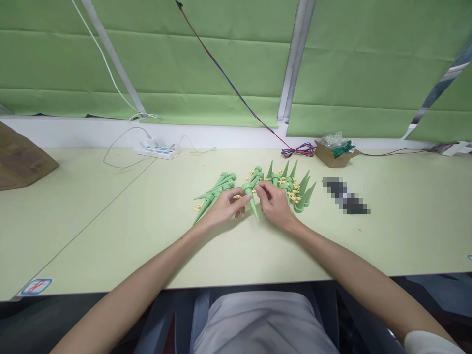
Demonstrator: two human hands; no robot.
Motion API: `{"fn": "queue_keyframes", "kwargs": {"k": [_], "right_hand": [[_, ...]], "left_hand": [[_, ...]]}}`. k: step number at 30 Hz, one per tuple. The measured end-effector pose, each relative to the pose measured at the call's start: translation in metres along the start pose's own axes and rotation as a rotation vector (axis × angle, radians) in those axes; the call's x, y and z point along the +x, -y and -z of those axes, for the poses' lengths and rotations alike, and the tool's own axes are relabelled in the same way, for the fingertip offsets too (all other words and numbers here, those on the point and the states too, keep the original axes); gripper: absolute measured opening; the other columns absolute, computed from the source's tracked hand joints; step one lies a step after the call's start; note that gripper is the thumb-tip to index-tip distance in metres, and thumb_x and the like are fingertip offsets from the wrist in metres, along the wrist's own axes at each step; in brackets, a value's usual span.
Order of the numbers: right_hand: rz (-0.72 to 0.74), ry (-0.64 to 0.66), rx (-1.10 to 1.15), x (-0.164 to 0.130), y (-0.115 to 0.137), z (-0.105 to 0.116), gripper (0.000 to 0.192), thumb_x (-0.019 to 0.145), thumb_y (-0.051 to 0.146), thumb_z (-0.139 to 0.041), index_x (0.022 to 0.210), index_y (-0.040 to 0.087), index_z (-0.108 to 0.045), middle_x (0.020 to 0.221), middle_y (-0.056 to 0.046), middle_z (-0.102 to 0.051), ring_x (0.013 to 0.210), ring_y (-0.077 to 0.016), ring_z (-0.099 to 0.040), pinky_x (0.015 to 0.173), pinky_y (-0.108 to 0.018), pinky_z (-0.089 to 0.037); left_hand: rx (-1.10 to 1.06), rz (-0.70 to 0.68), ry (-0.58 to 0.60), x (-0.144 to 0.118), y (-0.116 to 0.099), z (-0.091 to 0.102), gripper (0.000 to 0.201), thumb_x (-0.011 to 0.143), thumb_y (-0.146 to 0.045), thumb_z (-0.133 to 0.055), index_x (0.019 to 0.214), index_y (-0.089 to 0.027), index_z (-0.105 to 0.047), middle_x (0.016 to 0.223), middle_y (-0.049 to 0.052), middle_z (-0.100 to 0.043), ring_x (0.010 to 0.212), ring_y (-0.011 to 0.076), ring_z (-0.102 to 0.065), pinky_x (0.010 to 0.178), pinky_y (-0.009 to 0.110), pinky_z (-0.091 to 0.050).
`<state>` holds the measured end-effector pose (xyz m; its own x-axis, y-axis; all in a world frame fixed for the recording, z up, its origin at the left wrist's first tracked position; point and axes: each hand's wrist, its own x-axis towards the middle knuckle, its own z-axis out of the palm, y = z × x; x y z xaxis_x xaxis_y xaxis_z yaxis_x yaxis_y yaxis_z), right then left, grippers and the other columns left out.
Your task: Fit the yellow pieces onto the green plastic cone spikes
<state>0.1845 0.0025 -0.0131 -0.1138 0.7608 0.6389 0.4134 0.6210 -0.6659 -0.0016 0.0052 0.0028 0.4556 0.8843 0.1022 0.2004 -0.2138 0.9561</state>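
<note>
Fingers of both hands pinch green spike between them.

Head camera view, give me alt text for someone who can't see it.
Two bare hands, left hand and right hand, together hold a green cone-shaped plastic spike point-down over a pale green table. Piles of matching green spikes and small yellow pieces lie just behind them. A white power strip and a small cardboard box sit near the green blinds.
</note>
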Motion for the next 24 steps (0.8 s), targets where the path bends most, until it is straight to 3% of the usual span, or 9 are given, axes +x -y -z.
{"fn": "queue_keyframes", "kwargs": {"k": [11,18,24], "right_hand": [[0.01,0.001,-0.009,0.001,-0.002,-0.001,0.028,0.101,0.033,-0.045,0.076,0.022,-0.048,0.06,0.004,-0.044,0.052,-0.012,-0.037,0.056,-0.027,-0.033],[0.015,0.006,-0.011,0.001,-0.003,-0.002,0.029,0.1,0.033,-0.046,0.073,0.021,-0.048,0.058,0.005,-0.043,0.051,-0.0113,-0.035,0.054,-0.026,-0.03],[0.018,0.005,-0.005,0.0,-0.003,-0.003,0.028,0.099,0.03,-0.048,0.073,0.021,-0.048,0.057,0.005,-0.042,0.051,-0.0108,-0.036,0.053,-0.026,-0.029]], "left_hand": [[0.088,-0.009,-0.11,-0.003,-0.009,-0.006,0.037,0.08,-0.049,-0.075,0.082,-0.02,-0.053,0.058,-0.005,-0.048,0.05,0.0101,-0.044,0.047,0.024,-0.033],[0.175,-0.09,-0.204,-0.002,-0.002,-0.007,0.032,0.08,-0.038,-0.076,0.101,-0.017,-0.063,0.072,-0.003,-0.053,0.056,0.0104,-0.048,0.051,0.025,-0.039],[0.264,-0.229,-0.232,0.001,0.005,-0.006,0.017,0.084,-0.028,-0.072,0.095,-0.017,-0.069,0.089,0.002,-0.061,0.064,0.0102,-0.054,0.057,0.024,-0.044]]}}
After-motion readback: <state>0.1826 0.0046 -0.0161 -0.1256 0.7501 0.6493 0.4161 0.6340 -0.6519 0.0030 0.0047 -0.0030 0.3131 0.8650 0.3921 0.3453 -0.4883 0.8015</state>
